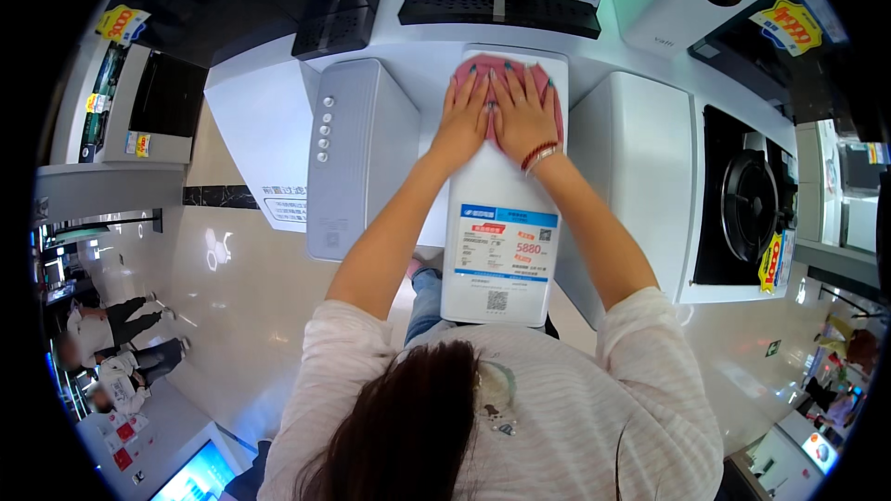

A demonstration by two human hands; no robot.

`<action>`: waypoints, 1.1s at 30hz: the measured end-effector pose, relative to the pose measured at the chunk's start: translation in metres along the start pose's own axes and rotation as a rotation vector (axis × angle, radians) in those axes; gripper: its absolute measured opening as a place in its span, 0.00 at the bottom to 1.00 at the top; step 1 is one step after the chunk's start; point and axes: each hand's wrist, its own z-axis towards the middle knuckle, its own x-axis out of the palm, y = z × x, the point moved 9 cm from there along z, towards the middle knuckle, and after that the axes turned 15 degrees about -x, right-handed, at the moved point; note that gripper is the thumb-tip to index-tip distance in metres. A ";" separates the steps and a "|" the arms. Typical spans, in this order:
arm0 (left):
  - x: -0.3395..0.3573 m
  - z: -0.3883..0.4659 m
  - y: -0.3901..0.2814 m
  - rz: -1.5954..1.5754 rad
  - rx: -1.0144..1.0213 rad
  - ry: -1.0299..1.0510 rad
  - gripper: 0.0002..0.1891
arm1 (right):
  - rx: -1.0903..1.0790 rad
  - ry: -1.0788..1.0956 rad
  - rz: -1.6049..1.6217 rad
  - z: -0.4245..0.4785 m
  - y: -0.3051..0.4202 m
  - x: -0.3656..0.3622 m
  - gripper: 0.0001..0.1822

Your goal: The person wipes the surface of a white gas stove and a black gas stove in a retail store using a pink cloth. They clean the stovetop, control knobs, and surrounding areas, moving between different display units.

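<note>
A pink cloth point(480, 64) lies spread over the far end of a tall white appliance point(487, 177), likely a water purifier. My left hand point(461, 117) presses flat on the cloth's left part, holding it against the white surface. Beside it, my right hand point(523, 110) holds down the right part, fingers slightly spread, a red bracelet at the wrist. The two hands meet near the thumbs. Much of the cloth is hidden beneath them. On the near end of the appliance is a printed price label point(506, 243), below my wrists.
A grey appliance with round buttons point(348, 153) stands left of the white one. To the right are a white cabinet-like unit point(644, 174) and a gas hob point(748, 202). Black dispensers with drip trays point(498, 10) stand beyond. Two people point(115, 355) are far left.
</note>
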 end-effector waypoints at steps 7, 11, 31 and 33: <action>-0.023 -0.127 0.008 -0.489 -0.134 0.204 0.28 | 0.055 0.063 0.064 -0.074 0.108 -0.028 0.29; -0.039 -0.182 0.013 -0.611 -0.155 0.342 0.26 | 0.133 0.075 0.036 -0.109 0.163 -0.027 0.29; -0.198 -0.268 0.098 -0.415 -0.029 0.015 0.25 | 0.034 -0.375 0.535 -0.052 0.329 -0.035 0.21; -0.177 -0.270 0.121 -0.114 -0.040 0.069 0.27 | -0.003 -0.314 0.471 -0.047 0.338 -0.005 0.22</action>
